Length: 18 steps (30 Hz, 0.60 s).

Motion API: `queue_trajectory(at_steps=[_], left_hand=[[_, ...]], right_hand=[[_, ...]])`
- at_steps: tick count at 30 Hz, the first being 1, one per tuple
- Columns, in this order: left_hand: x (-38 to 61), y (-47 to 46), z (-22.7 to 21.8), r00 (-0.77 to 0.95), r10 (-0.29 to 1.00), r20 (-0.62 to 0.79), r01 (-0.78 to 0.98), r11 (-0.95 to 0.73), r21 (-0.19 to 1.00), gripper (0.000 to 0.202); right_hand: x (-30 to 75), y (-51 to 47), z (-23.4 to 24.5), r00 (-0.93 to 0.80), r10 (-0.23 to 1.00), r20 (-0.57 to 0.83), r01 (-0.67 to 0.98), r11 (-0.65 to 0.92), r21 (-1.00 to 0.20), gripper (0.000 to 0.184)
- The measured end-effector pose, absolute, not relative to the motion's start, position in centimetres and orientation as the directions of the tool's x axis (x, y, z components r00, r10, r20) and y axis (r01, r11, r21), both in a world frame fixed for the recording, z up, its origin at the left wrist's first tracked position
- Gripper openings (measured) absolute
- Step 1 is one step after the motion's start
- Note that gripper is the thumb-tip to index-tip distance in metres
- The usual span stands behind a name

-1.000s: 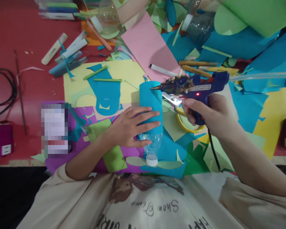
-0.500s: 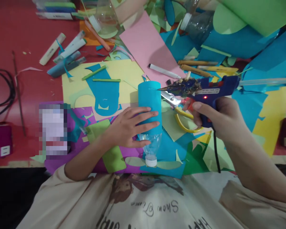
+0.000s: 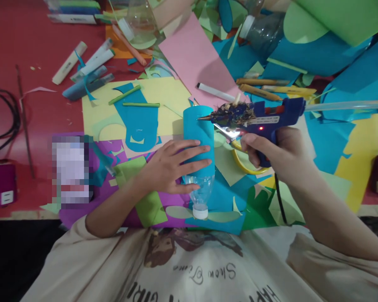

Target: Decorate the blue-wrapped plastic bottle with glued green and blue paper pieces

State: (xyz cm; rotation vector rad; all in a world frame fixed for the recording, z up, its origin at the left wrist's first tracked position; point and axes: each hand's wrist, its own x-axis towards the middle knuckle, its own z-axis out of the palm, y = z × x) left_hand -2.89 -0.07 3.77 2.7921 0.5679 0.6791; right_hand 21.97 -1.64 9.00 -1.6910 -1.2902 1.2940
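Bottle point(image 3: 204, 188) lies on its side mid-worktop point(image 3: 50, 54), cap point(image 3: 200, 212) end nearest the person's shirt, w/ pale leaf shapes point(image 3: 225, 216) sticking out either side of the cap. Clear shoulder & neck bare; body covered by a blue wrap point(image 3: 203, 132).

L hand point(image 3: 173, 167) is laid over the bottle, fingers spread apart across the wrap, thumb down on the clear part; looks like steadying rather than gripping. R hand point(image 3: 283, 149) has its fingers curled round the handle of the glue gun point(image 3: 264, 115), red light lit. Nozzle is at the wrap's far end, pointing L; can't tell if touching, or if any glue is down.

Progress, as judged: wrapping of the body seems done, gluing near its far end looks to be in hand. Nothing visibly attached on the wrap's upper side yet, so any add-ons are probably left; neck is uncovered too.

Scissors point(image 3: 229, 133) lie just R of the bottle, partly under gun & R hand. Farther, to the L: blue cutout point(image 3: 141, 130) w/ 2 green strips point(image 3: 141, 105) across it, loose on a yellow sheet point(image 3: 171, 90). Beyond: white pen point(image 3: 216, 91), pink sheet point(image 3: 195, 46), markers point(image 3: 93, 65) off L, & a capped spare bottle point(image 3: 264, 33) among scraps at the far R.
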Motion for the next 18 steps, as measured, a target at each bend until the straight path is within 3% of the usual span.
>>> queue_trajectory(at_steps=[10,15,18], left_hand=[[-2.8,0.0,3.7,0.803,0.394,0.447,0.290,-0.914,0.285,0.043],[-2.9,0.1,3.6,0.803,0.395,0.447,0.292,-0.913,0.284,0.045],[-2.8,0.1,3.6,0.805,0.392,0.446,0.294,-0.916,0.274,0.046]], right_hand=[[23.3,-2.4,9.1,0.034,0.947,-0.319,0.340,-0.311,-0.888,0.043],[23.3,-2.5,8.9,0.068,0.942,-0.328,0.320,-0.333,-0.887,0.031],[23.4,-2.7,8.5,0.078,0.940,-0.331,0.322,-0.338,-0.884,0.035]])
